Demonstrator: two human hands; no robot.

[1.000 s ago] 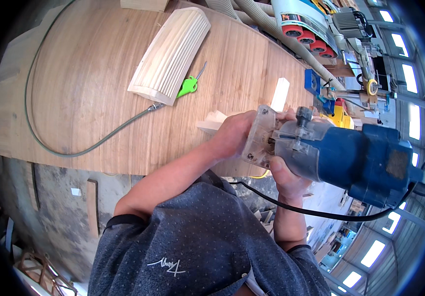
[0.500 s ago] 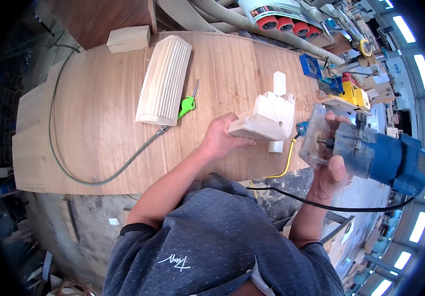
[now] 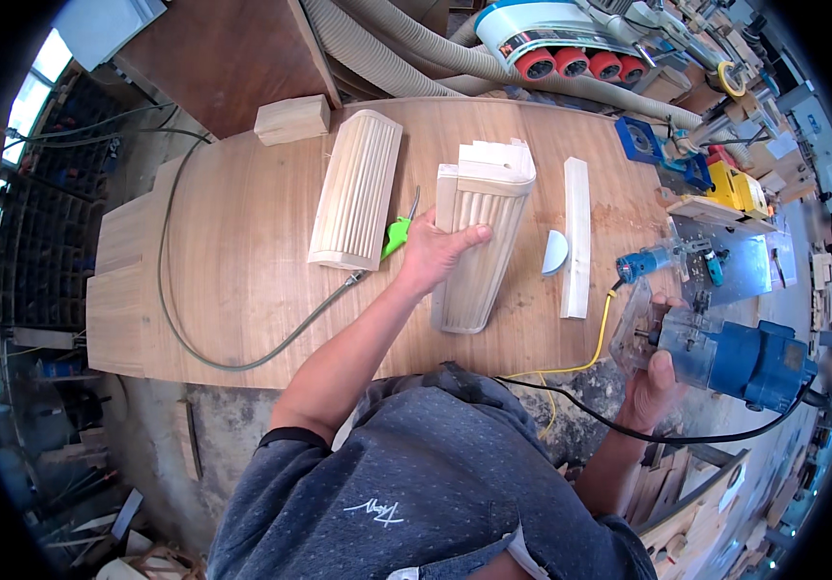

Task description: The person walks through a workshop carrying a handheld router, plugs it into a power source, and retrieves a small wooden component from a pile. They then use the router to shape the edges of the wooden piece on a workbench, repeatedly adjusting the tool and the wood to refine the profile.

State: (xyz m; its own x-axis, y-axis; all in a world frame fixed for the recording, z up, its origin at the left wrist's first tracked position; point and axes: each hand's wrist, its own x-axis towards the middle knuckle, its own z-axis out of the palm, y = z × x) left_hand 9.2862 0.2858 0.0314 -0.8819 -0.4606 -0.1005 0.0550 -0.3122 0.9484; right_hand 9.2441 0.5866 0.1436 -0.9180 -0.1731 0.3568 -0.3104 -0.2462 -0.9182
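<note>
My left hand (image 3: 435,253) is pinching a grooved wooden block (image 3: 477,280) over the bench (image 3: 242,251), maybe so it isn't slipping. My right hand (image 3: 650,396) is gripping the blue trim router (image 3: 749,362) aside, maybe so it isn't bumping wood.

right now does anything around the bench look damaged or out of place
No damage stands out. One untidy spot: the yellow cord droops over the front edge of the bench, near the black cord of the blue router in the right hand; they might tangle.
</note>
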